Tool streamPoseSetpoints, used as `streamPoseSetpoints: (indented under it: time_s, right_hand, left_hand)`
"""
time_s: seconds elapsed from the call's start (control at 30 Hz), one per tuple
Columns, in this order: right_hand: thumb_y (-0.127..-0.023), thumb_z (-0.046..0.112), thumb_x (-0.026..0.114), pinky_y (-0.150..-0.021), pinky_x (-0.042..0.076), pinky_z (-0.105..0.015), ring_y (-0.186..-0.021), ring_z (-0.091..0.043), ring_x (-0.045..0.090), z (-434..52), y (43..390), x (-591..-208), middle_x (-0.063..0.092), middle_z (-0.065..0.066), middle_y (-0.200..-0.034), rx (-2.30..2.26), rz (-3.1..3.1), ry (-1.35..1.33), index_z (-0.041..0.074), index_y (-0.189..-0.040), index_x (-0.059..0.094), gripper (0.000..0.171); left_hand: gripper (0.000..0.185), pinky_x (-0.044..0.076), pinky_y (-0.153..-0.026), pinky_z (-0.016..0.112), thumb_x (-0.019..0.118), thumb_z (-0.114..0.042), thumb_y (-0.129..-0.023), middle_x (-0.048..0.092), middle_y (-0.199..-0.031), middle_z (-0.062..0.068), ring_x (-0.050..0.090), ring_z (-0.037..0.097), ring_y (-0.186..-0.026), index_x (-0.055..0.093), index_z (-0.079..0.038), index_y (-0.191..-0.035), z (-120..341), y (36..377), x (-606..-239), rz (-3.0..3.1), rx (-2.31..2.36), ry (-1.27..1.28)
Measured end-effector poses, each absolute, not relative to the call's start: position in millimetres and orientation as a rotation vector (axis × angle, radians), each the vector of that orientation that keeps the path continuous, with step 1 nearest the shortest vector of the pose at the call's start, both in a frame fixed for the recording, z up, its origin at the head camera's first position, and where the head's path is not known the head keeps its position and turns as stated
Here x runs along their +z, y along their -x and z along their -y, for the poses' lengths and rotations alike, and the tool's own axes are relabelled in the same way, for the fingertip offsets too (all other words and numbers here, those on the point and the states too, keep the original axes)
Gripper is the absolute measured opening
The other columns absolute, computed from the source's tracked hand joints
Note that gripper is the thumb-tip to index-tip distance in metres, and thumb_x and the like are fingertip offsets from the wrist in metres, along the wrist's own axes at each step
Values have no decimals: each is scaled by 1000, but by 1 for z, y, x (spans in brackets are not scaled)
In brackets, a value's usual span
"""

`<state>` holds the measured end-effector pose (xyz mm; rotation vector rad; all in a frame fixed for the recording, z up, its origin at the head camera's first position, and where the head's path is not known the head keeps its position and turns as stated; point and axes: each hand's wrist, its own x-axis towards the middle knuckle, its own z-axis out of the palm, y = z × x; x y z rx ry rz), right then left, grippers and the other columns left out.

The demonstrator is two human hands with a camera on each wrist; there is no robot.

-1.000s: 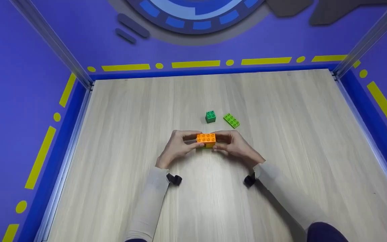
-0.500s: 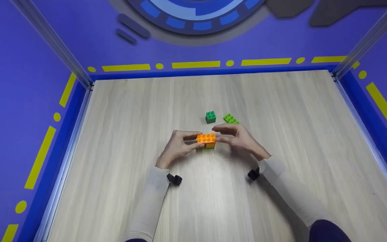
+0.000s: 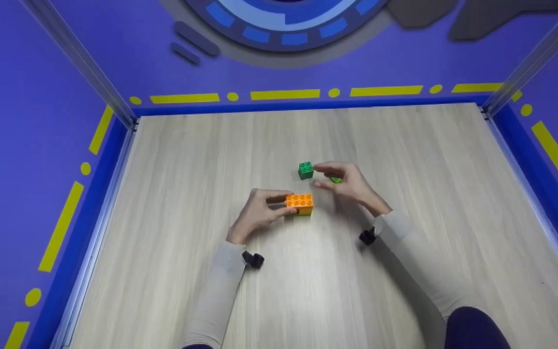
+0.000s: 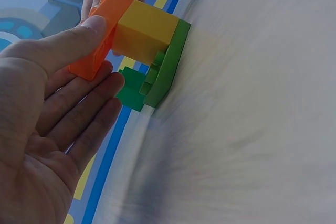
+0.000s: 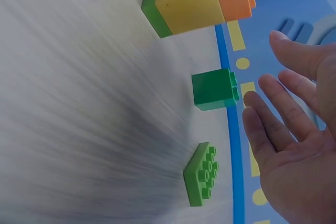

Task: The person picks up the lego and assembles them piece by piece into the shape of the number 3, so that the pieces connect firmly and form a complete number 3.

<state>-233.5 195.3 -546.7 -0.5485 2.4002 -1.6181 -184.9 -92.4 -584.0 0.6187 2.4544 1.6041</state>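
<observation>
Stacked orange-yellow-green plastic brick block (image 3: 300, 204) lay with long axis left-right, studs up; left hand (image 3: 259, 213) pinched its end. Right hand (image 3: 347, 182) hovered open beside small green cube brick (image 3: 305, 170).

Bricks: one orange (image 3: 299, 199), one yellow (image 4: 145, 31), seemingly three green (image 3: 305, 170).

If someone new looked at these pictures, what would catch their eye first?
Probably the bright brick stack mid-table, orange on yellow on a green base, pinched by the left hand. Just behind it, the right hand hovers open over two loose green bricks: a small cube and a flat plate.
</observation>
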Motion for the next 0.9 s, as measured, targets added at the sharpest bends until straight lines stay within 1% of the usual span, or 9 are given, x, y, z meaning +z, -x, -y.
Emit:
streamPoseSetpoints:
  time_s: [0.2, 0.3, 0.5, 0.57, 0.67, 0.9]
  right_hand:
    - [-96, 16, 83, -119, 48, -55, -136, -39, 62, -193, 245, -547, 69, -15, -142, -1604, -2462, 556, 3, -139, 70, 47]
    - [-96, 19, 84, -120, 47, -54, -136, -36, 62, -190, 252, -549, 69, -13, -143, -1572, -2499, 545, 5, -141, 69, 50]
    - [-96, 25, 84, -119, 47, -56, -138, -35, 60, -185, 265, -555, 66, -10, -148, -1474, -2550, 532, 9, -145, 67, 55]
    - [-96, 27, 84, -119, 47, -57, -140, -35, 59, -183, 269, -556, 65, -8, -150, -1433, -2554, 518, 10, -147, 66, 57]
    - [-95, 27, 85, -120, 47, -57, -142, -34, 58, -181, 274, -560, 64, -7, -152, -1391, -2546, 509, 10, -148, 64, 59]
    - [-95, 21, 85, -120, 48, -52, -142, -33, 59, -177, 281, -570, 64, -11, -151, -1357, -2538, 543, 7, -147, 64, 58]
  left_hand:
    - [47, 61, -103, 40, 88, -35, -91, 77, -130, 5, 74, 21, -120, 77, -13, -131, 91, 185, -586, -2439, 1627, -607]
    - [49, 61, -103, 40, 89, -36, -90, 77, -130, 4, 75, 21, -119, 77, -13, -132, 91, 185, -587, -2427, 1644, -596]
    - [48, 61, -104, 40, 89, -29, -90, 76, -131, 8, 74, 23, -120, 76, -8, -131, 89, 187, -587, -2381, 1717, -613]
    - [46, 61, -104, 39, 89, -26, -90, 77, -131, 9, 74, 22, -120, 77, -9, -131, 89, 188, -587, -2367, 1733, -622]
    - [45, 61, -104, 38, 89, -23, -90, 77, -130, 10, 74, 22, -119, 77, -8, -130, 88, 188, -587, -2368, 1733, -640]
    - [47, 61, -104, 40, 90, -23, -89, 77, -131, 9, 74, 23, -121, 76, -6, -131, 89, 186, -588, -2386, 1730, -657]
